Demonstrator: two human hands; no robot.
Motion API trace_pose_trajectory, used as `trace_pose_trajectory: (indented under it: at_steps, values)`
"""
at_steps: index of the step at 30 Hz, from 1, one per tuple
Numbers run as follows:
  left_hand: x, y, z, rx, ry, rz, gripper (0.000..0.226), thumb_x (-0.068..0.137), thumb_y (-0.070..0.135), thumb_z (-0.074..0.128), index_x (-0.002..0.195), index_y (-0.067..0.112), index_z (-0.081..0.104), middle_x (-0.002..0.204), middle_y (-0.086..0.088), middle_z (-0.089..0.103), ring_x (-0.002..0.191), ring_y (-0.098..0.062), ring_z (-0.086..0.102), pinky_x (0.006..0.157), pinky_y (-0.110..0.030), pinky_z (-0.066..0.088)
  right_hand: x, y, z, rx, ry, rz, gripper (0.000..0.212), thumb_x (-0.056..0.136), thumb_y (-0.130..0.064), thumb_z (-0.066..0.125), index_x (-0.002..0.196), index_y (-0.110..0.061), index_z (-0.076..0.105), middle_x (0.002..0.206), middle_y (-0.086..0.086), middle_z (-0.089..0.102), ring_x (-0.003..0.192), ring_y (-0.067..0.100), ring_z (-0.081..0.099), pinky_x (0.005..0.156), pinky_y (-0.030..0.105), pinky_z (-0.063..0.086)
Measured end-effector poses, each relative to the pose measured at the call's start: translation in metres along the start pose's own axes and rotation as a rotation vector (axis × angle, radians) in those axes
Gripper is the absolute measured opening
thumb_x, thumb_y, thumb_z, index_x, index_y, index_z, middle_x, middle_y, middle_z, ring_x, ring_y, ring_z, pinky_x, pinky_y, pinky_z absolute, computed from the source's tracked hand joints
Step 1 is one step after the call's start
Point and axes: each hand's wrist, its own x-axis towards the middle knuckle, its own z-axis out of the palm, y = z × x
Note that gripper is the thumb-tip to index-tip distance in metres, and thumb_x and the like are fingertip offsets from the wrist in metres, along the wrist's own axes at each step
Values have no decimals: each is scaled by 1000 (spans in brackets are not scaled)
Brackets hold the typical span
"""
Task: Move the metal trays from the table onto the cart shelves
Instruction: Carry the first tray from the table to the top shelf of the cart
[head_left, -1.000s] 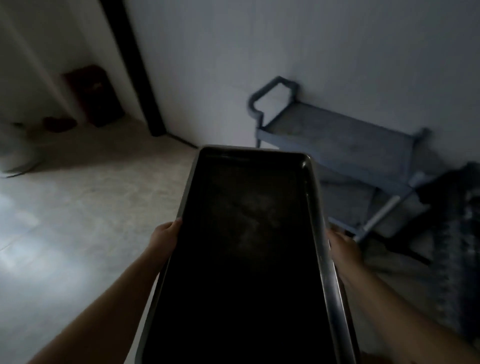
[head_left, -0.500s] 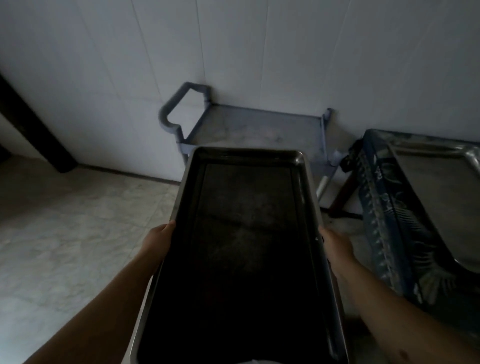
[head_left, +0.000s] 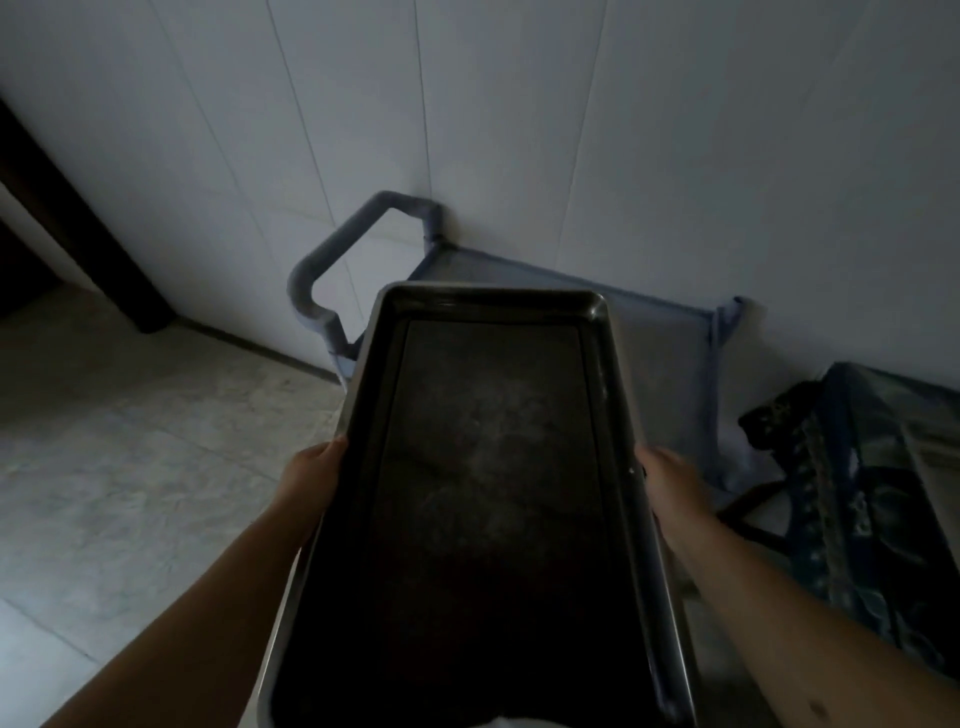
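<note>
I hold a long dark metal tray (head_left: 488, 467) lengthwise in front of me, in dim light. My left hand (head_left: 311, 480) grips its left rim and my right hand (head_left: 670, 486) grips its right rim. The tray's far end hangs over the near edge of the grey-blue cart (head_left: 665, 353), which stands against the white wall. The cart's looped handle (head_left: 332, 260) sticks out on the left. Its top shelf shows bare to the right of the tray; the lower shelves are hidden.
A table under a dark patterned blue cloth (head_left: 878, 499) stands at the right, close beside the cart. A white panelled wall (head_left: 519, 130) is behind the cart. Pale tiled floor (head_left: 130, 467) spreads to the left, with a dark door frame (head_left: 72, 218) at far left.
The view has swung left and closer to the cart. The tray's far end now overlaps the cart's top shelf, and the table has slid to the right edge of view. Both hands keep their grip.
</note>
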Motion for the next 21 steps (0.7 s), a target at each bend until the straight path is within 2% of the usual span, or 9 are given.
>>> trace_pose_trajectory:
  at_steps: [1,3,7,9,11,15,17,21]
  values:
    - [9,9,4,-11,14,-19,42,96,53,54,95,17,75,87,-11,77,84,-29,74,79,-46,61,17,-8,1,-12,-10,15,28,91,-40,51,86,-16,67,70,6,63,67,25,61,61,35,46]
    - [27,23,10,-27,41,-41,40,98,50,53,97,16,75,89,-11,76,84,-28,73,81,-45,60,43,-21,6,-40,-15,20,28,92,-41,52,85,-18,66,69,4,64,64,22,61,57,30,42]
    - [58,39,14,-26,99,-78,40,99,48,51,99,15,74,89,-10,75,82,-26,71,73,-36,57,83,-42,20,-99,-35,3,32,90,-45,54,79,-18,66,77,4,68,71,21,64,60,30,47]
    - [71,47,15,-38,90,-105,39,97,51,51,97,18,73,88,-9,76,81,-26,72,69,-36,57,100,-55,30,-122,-27,-52,33,90,-43,54,72,-17,64,78,6,68,69,19,62,60,30,46]
    - [86,55,14,-42,87,-113,41,96,54,51,96,19,73,87,-10,77,81,-28,73,72,-40,59,117,-72,40,-168,-14,-102,35,92,-39,55,66,-16,62,80,10,67,67,17,58,60,31,40]
    - [108,64,12,-103,76,-154,39,97,49,52,94,16,73,91,-18,76,86,-34,74,81,-48,59,147,-103,60,-216,-26,-146,34,93,-30,57,79,-1,67,84,23,67,80,35,62,59,32,37]
    - [115,64,15,-137,90,-190,39,97,47,52,95,15,74,91,-17,76,85,-33,74,81,-47,59,164,-117,69,-286,-56,-168,33,94,-29,55,81,-1,67,85,24,66,83,34,62,63,34,36]
    - [125,62,28,-230,119,-195,41,99,43,51,97,9,73,86,-17,72,72,-26,67,70,-40,57,198,-135,84,-484,-141,-194,30,96,-24,48,78,-7,64,80,17,57,78,26,54,64,34,33]
